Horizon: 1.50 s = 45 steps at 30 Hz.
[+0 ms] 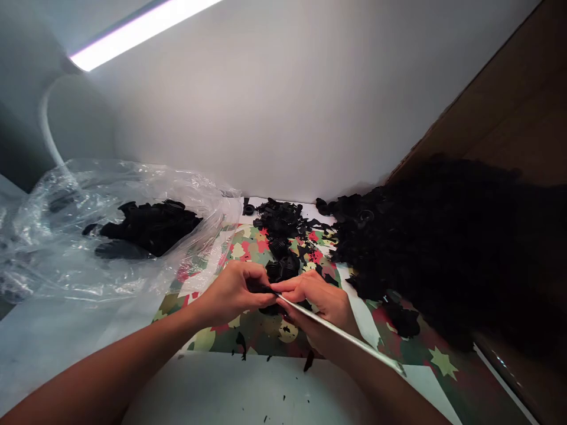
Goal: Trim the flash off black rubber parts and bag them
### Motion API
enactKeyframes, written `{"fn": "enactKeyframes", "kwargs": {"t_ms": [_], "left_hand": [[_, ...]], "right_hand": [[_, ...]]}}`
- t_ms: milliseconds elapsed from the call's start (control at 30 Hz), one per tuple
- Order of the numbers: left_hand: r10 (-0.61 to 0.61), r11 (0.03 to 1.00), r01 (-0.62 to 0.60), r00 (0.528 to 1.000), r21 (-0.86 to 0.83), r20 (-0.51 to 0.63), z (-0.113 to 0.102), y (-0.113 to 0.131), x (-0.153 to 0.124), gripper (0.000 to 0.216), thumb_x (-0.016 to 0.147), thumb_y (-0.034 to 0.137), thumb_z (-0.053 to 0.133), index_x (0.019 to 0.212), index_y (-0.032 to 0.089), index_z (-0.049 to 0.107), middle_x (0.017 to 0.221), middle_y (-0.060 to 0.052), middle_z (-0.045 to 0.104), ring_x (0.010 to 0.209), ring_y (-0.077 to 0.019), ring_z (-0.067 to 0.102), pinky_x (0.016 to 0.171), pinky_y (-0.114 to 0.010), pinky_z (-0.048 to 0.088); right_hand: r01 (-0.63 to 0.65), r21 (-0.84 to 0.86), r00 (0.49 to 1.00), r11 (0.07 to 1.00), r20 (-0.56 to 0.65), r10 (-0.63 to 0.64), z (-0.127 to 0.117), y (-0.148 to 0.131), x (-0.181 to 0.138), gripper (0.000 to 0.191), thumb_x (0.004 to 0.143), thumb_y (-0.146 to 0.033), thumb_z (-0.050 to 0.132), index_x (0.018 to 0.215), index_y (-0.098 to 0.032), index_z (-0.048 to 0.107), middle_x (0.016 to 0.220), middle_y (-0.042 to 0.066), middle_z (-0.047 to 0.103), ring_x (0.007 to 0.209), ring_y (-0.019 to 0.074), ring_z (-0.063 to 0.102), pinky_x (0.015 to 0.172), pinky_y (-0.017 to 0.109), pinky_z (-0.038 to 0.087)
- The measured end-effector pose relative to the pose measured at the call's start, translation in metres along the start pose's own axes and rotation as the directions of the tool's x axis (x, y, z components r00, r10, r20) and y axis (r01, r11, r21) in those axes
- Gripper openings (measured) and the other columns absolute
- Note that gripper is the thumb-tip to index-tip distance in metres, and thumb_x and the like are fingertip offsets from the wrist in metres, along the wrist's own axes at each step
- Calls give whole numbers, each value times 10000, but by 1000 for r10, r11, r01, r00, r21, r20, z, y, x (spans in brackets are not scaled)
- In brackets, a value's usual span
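Note:
My left hand [234, 292] pinches a small black piece [260, 289], which looks like rubber and is mostly hidden by the fingers. In my right hand [325, 304] lies a long, thin silvery tool [349, 339]; its tip meets the black piece between both hands, and its shaft runs back along my right forearm. What kind of tool it is cannot be made out. Just beyond my fingertips sits a clump of ridged black parts [283, 267]. Farther back, a heap of black scraps [281, 217] rests on the patterned paper [208, 339].
A clear plastic bag [212, 203] with black parts [150, 227] inside lies at left. A big dark pile [425, 236] spreads at right before a cardboard panel [509, 118]. Above hangs a lit lamp [146, 32]. Black bits dot the white surface [212, 389] in front.

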<state>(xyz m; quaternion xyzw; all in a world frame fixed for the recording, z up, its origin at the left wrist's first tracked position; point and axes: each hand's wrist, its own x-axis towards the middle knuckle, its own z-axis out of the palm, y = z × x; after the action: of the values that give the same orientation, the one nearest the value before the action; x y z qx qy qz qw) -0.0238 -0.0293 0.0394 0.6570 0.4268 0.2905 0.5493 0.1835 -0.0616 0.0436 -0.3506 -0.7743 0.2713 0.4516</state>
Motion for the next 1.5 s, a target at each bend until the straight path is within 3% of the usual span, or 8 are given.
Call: {"fn": "enactKeyframes", "kwargs": {"t_ms": [233, 400, 500, 767, 967, 1200, 1367, 1500], "left_hand": [[2, 996, -5, 1000, -90, -26, 5, -3, -3, 260, 737, 327, 770, 639, 145, 613, 606, 7, 587, 566, -108, 505, 526, -224, 376], [-19, 987, 19, 1000, -160, 6, 4, 3, -4, 304, 749, 339, 792, 634, 148, 586, 580, 22, 577, 531, -91, 489, 504, -209, 369], [-12, 987, 14, 1000, -158, 9, 3, 3, -3, 304, 749, 333, 791, 636, 146, 580, 593, 12, 587, 542, -100, 512, 516, -218, 381], [-1, 998, 1, 1000, -69, 7, 4, 0, -2, 286, 711, 285, 772, 605, 151, 542, 591, 37, 510, 571, -87, 408, 522, -210, 297], [-30, 999, 31, 999, -32, 21, 2, 2, 0, 249, 670, 267, 734, 592, 158, 524, 582, 47, 458, 582, -97, 374, 528, -232, 263], [-62, 998, 63, 997, -31, 39, 3, -4, 0, 202, 671, 244, 733, 626, 153, 558, 593, 49, 474, 589, -99, 392, 526, -225, 263], [-48, 999, 48, 998, -21, 33, 5, -8, -1, 305, 695, 299, 759, 589, 162, 509, 575, 57, 444, 579, -93, 375, 525, -222, 262], [-83, 990, 89, 995, -106, 64, 4, -4, -2, 295, 705, 334, 776, 646, 157, 547, 594, 38, 535, 570, -98, 439, 540, -223, 326]], "right_hand": [[45, -98, 998, 994, -47, -50, 6, 1, -2, 171, 970, -178, 584, 844, -246, 678, 957, 9, 804, 811, 181, 714, 832, 361, 534], [-191, -34, 972, 981, -149, 184, 3, 4, -1, 165, 930, -202, 648, 776, -247, 687, 993, 25, 807, 869, 216, 735, 825, 369, 549], [-237, 69, 960, 969, -135, 244, -1, 1, 0, 138, 907, -223, 685, 773, -244, 711, 984, 27, 812, 846, 218, 752, 769, 344, 565], [7, 54, 997, 999, -75, -3, 3, -4, 0, 142, 906, -152, 682, 800, -245, 693, 993, 15, 818, 846, 195, 737, 833, 352, 542], [45, 28, 999, 999, -22, -45, 7, 0, -1, 129, 933, -188, 669, 821, -252, 665, 1020, 19, 814, 852, 203, 759, 852, 365, 527], [215, -84, 976, 973, 5, -216, 8, 4, 1, 128, 993, -213, 587, 905, -234, 678, 989, 39, 809, 807, 183, 748, 790, 353, 514], [228, -193, 973, 954, 6, -231, 11, 2, 0, 156, 985, -124, 547, 987, -223, 668, 979, 42, 797, 815, 181, 732, 809, 355, 507], [66, -226, 986, 972, -135, -98, 9, 7, -1, 142, 970, -152, 589, 896, -237, 676, 962, 23, 796, 827, 190, 715, 834, 358, 515]]}}
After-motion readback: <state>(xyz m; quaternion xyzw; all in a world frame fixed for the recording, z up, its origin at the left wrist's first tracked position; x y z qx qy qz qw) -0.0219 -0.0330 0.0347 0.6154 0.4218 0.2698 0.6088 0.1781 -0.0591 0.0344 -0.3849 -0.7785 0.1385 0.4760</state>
